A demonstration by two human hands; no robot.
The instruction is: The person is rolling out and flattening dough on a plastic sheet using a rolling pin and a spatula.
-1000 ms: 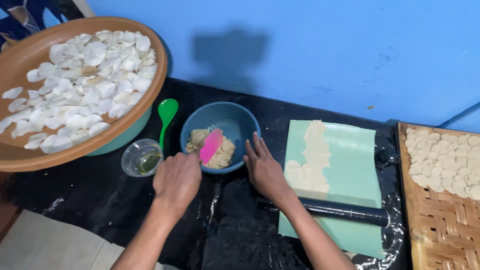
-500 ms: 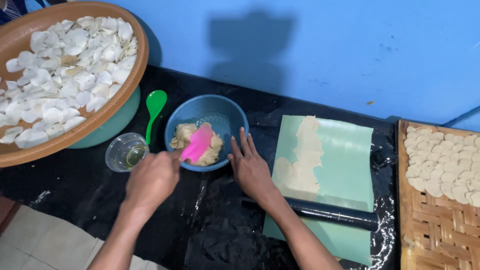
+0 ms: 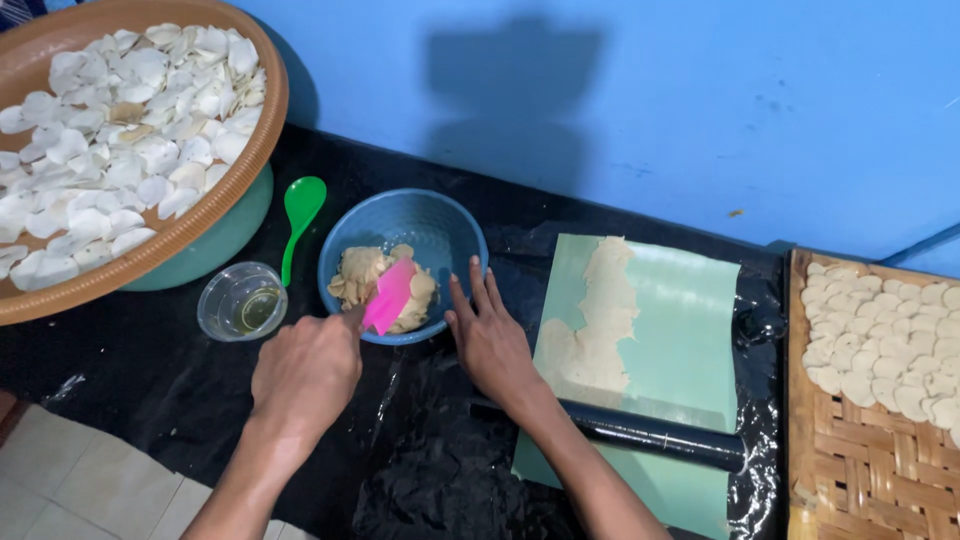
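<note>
Scraping goes best kept shallow: left hand (image 3: 305,372), closed on the pink flat plastic scraper (image 3: 390,295), works beige dough (image 3: 385,287) inside the round blue plastic bowl (image 3: 440,225) near the black-covered table's (image 3: 150,385) back edge, while right hand (image 3: 490,335), open-fingered, steadies the rim.

Blue wall (image 3: 700,110), tiled floor (image 3: 90,480)

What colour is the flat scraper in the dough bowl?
Pink; the flat plastic scraper shows best in the head view.
</note>
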